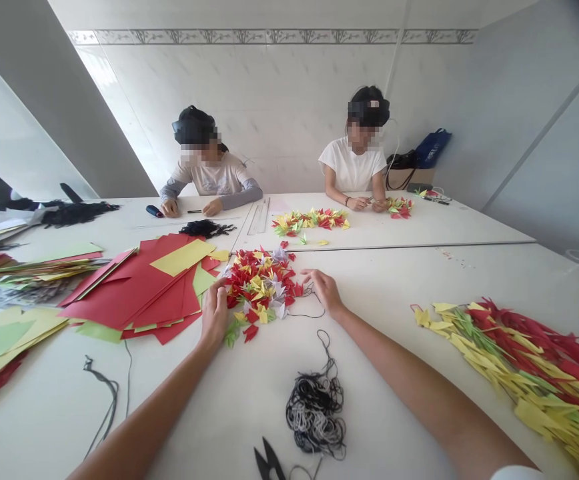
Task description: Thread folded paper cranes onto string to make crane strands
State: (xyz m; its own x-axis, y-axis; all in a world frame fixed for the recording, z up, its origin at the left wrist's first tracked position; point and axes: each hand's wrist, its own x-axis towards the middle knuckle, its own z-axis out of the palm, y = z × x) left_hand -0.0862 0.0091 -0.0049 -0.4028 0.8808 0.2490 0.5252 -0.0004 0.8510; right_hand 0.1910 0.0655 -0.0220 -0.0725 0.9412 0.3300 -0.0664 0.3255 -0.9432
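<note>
Nearest: black snips [273,461] are lying with blades parted; just beyond, a black-and-grey thread tangle [315,417] is sitting on the white table [389,273]. Further out, the left hand [213,313] is cupping the left side of a heap of folded paper pieces [262,283], fingers curved, close together, no pinch showing. The right hand [325,290] is reaching beside the heap's right side, fingers loosely bent; can't tell whether they are pinching the thin dark thread [314,316] near them. Heap is lying between both hands. Judgement: light cupping is probably serving best, hard pressing would be creasing the points; thread wants keeping clear of loose pieces. Farther, a co-worker in white [353,163] is sitting by a second paper pile [314,220].
</note>
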